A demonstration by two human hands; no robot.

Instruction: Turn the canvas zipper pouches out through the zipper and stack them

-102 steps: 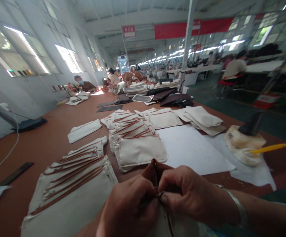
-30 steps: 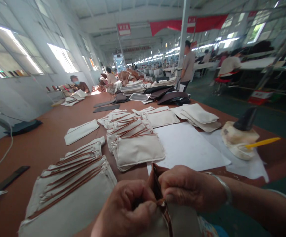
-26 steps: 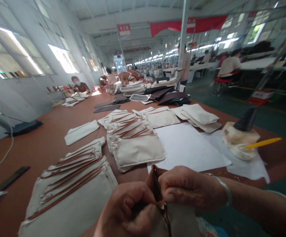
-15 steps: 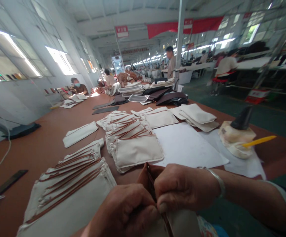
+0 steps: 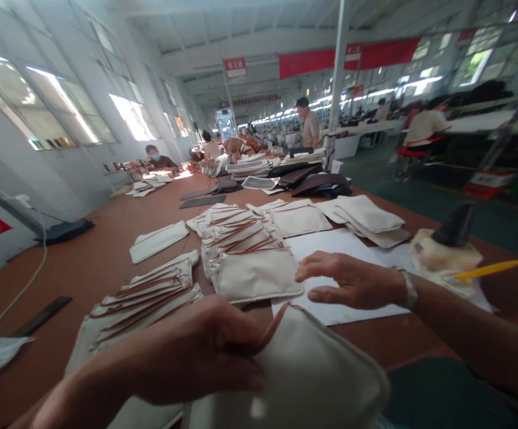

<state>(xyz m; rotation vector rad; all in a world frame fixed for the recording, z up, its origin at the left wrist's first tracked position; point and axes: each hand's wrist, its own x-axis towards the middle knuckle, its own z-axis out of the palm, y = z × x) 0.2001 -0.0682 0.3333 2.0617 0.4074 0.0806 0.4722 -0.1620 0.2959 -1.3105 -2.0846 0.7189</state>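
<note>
My left hand (image 5: 196, 351) is closed on the brown-edged side of a cream pouch (image 5: 325, 369), near the front of the table. The pouch's broad face is turned up, and its lower part runs out of view. Over a white paper sheet (image 5: 250, 316) my right hand (image 5: 352, 281) hovers with fingers apart, holding nothing. Its fingertips are close to a stack of similar pouches (image 5: 259, 277). Another row of brown-edged pouches (image 5: 151, 298) lies fanned out behind my left hand and is partly hidden by it.
At the right stand a dark cone (image 5: 454, 225) and a yellow-handled tool (image 5: 489, 270) on a pale block. Cream pieces (image 5: 370, 214) and dark panels (image 5: 321, 183) lie farther back on the brown table (image 5: 98, 262). Several people are in the background.
My right hand has let go of the pouch and moved up and right, its fingers opening. The pouch has turned from its brown opening to its cream face, still in my left hand.
</note>
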